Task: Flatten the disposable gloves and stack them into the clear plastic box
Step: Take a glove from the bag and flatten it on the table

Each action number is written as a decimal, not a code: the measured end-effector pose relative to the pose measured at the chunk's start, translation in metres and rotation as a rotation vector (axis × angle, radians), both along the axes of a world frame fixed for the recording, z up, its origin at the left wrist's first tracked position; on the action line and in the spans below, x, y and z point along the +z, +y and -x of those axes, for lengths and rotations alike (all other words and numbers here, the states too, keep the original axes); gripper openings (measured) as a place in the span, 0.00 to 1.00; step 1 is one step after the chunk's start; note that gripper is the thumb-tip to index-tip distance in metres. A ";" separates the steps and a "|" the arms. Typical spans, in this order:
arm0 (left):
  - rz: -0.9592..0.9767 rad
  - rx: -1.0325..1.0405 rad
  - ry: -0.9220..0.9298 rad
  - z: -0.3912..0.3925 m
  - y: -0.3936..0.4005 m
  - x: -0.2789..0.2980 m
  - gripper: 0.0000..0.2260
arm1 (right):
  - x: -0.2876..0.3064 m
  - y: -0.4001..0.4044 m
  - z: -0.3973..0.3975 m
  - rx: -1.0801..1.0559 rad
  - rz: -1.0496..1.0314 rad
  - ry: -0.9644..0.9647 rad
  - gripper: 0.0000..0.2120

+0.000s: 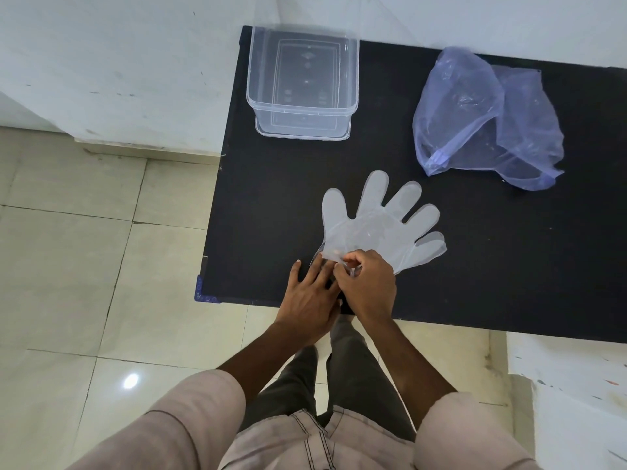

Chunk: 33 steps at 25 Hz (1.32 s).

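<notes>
A clear disposable glove [376, 225] lies spread on the black table [492, 252], its fingers fanned out and pointing away from me. My right hand [368, 286] pinches the glove's cuff edge between thumb and fingers. My left hand [314, 293] lies flat with fingers apart, pressing on the cuff beside the right hand. The clear plastic box [302, 83] stands open at the table's far left corner, and nothing shows inside it.
A crumpled bluish translucent plastic bag [485, 120] lies at the far right of the table. The table's front edge runs just below my hands, with tiled floor [84, 259] to the left. A white wall stands behind the box.
</notes>
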<state>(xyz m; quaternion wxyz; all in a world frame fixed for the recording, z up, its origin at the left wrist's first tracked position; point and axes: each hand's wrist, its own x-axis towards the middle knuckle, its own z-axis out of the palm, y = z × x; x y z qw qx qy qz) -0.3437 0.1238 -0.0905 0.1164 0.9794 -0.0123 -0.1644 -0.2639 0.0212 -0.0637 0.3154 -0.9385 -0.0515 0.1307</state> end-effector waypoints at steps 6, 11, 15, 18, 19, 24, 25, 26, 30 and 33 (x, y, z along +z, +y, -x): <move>0.004 0.002 -0.017 0.001 0.000 -0.001 0.25 | 0.001 -0.005 0.001 0.052 0.085 -0.067 0.13; 0.009 -0.001 -0.033 -0.001 0.001 -0.001 0.25 | 0.003 -0.009 -0.001 0.059 0.111 -0.093 0.12; 0.033 0.031 -0.042 0.001 -0.001 -0.001 0.26 | 0.009 -0.013 -0.008 0.096 0.085 -0.109 0.12; 0.067 0.083 -0.110 -0.008 -0.004 0.005 0.26 | 0.018 -0.019 -0.022 0.130 0.013 -0.172 0.09; 0.065 0.077 -0.153 -0.013 -0.005 0.007 0.26 | 0.022 -0.022 -0.028 0.130 -0.007 -0.191 0.08; 0.071 -0.010 -0.234 -0.025 -0.014 0.005 0.31 | 0.032 -0.034 -0.056 0.143 -0.044 -0.135 0.06; 0.073 -0.007 -0.210 -0.025 -0.016 0.003 0.31 | 0.033 -0.036 -0.061 0.157 -0.048 -0.114 0.06; 0.071 0.003 -0.181 -0.024 -0.016 0.000 0.30 | 0.033 -0.038 -0.065 0.172 -0.055 -0.088 0.05; 0.052 0.018 -0.086 -0.020 -0.016 -0.011 0.29 | 0.033 -0.044 -0.077 0.211 -0.081 -0.012 0.04; 0.051 0.006 -0.059 -0.017 -0.013 -0.014 0.30 | 0.038 -0.052 -0.087 0.214 -0.090 0.000 0.03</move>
